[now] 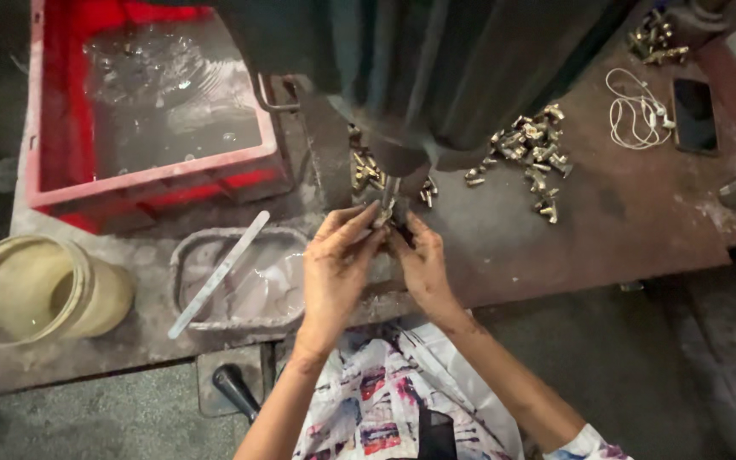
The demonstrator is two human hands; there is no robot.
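Under the machine spindle: a small brass fitting (383, 215) was held at the tool tip of the dark press machine (436, 77).
Left hand (334, 274): fingertips were pinched on the brass fitting from the left of the spindle.
Right hand (423, 266): fingers were closed against the same fitting from the right; the exact grip was partly hidden.
Loose brass parts (530, 153): a heap was noted right of the machine, well apart from the hands.
Red crate (61, 128): it was seen left of the machine, holding water.
Metal tray (240, 277): it was found just left of the left hand, a flat strip (219, 274) laid across it.
Earphones (636, 109): these were observed coiled far right of the machine.
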